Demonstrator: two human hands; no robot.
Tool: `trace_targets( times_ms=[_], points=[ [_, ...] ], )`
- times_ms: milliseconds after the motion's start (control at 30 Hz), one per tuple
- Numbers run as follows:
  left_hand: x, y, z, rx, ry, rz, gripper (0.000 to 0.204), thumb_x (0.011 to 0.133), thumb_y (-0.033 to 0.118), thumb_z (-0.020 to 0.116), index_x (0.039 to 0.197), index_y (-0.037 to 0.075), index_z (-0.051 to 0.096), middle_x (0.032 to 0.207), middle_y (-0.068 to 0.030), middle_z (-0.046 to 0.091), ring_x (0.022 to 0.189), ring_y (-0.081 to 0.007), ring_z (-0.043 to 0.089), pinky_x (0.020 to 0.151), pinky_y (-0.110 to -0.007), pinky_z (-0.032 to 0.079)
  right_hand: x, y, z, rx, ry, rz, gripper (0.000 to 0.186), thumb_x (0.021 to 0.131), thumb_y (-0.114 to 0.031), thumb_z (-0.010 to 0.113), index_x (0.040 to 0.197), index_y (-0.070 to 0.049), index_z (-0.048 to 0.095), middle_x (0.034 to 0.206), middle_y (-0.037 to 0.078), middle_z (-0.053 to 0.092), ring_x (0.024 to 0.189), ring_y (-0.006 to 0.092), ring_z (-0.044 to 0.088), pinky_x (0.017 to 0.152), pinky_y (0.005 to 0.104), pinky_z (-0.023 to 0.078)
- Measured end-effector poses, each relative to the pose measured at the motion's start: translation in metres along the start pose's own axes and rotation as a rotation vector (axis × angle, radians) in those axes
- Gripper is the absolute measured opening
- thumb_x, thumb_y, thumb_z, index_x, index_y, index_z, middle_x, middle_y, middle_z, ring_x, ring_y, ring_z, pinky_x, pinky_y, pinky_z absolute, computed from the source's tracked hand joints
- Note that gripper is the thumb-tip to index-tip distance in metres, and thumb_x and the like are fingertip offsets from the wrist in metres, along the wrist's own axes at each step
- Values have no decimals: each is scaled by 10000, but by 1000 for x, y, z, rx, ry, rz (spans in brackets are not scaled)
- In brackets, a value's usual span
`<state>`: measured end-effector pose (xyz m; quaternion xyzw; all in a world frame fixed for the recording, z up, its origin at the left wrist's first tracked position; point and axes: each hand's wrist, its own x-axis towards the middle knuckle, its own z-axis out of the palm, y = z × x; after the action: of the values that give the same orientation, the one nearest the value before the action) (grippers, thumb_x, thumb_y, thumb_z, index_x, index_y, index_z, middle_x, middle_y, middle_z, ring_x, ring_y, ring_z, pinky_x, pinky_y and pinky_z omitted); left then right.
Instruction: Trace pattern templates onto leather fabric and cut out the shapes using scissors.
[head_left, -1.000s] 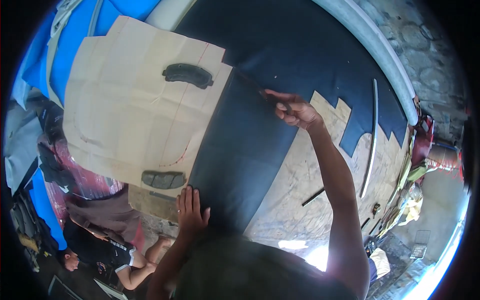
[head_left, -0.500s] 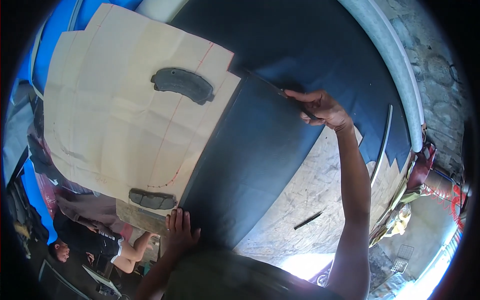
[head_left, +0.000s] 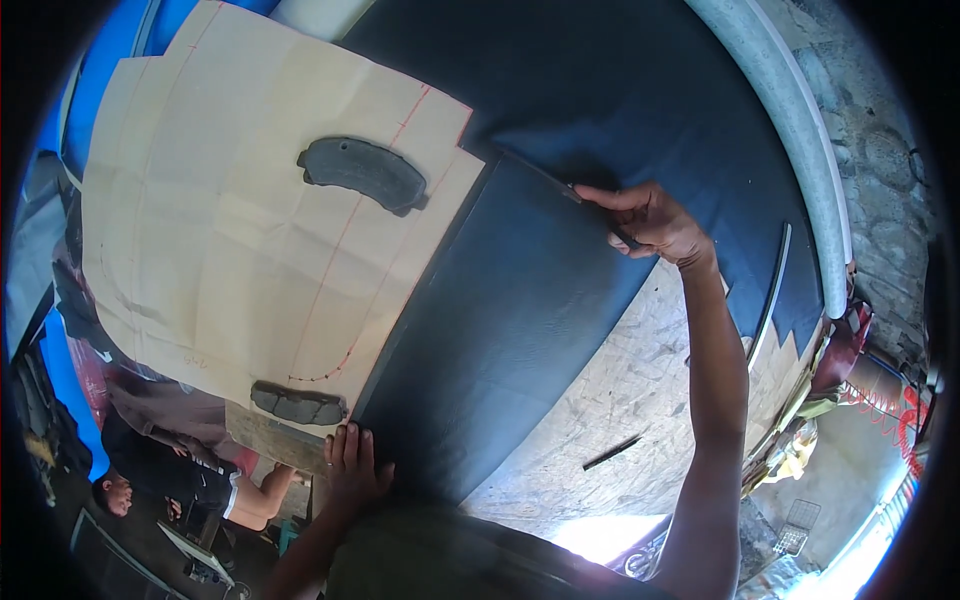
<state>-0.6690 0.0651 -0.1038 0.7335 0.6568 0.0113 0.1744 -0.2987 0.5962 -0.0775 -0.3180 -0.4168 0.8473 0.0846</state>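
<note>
- A rough grey stretch of rounded stones (head_left: 880, 190) is seen at the upper right; whether wall or floor cannot be told.
- At the right, a smooth grey concrete floor (head_left: 845, 440) is exposed, with a small wire-mesh rack (head_left: 800, 518) seen near the lower edge.
- The lower right rim is flooded with bluish-white light (head_left: 880, 540).
- The pale brown wooden surface (head_left: 550, 465) is streaked darker; white glare (head_left: 605, 538) is caught at its near edge.

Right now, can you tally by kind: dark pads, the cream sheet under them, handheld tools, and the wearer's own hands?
Dark pads: 2
Cream sheet: 1
Handheld tool: 1
Own hands, left hand and right hand: 2
Total: 6
</note>
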Motion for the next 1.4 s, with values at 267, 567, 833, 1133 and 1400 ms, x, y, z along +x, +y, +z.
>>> trace_targets(
  times_ms=[267,567,833,1133,1400],
  points=[
    [42,4,-56,-150,28,6,733,917,320,664,1508,-61,459,1510,-299,430,1306,-472,460,1085,-579,382,9,-7,8,6,0,-25,676,836,142,586,1494,-13,600,783,98,709,464,57,282,435,202,217],
    [381,-44,-186,-260,454,329,548,823,-145,562,1322,42,690,1309,-116,682,1128,-308,646,977,-378,505,19,7,6,-3,-43,-43,629,877,113,621,1493,-14,602,802,86,736,458,54,286,440,202,222],
    [497,-59,-183,252,118,431,714,780,-99,765,1447,121,635,1395,-30,643,1271,-290,599,1169,-436,443,14,10,-1,-23,-2,-33,601,894,111,663,1479,-20,618,788,72,737,455,45,297,441,192,233],
    [495,-61,-188,195,86,377,432,722,-9,869,1106,108,708,1210,4,671,1173,-218,587,1098,-412,408,17,9,2,12,-60,-92,564,927,84,674,1477,-30,624,842,72,768,447,50,316,445,183,277],
    [488,-71,-187,93,127,420,344,710,21,873,775,107,546,1114,43,683,1099,-172,583,1066,-411,368,29,4,9,3,-68,-113,529,961,59,667,1478,-45,629,886,77,781,443,58,339,453,184,297]
  ],
)
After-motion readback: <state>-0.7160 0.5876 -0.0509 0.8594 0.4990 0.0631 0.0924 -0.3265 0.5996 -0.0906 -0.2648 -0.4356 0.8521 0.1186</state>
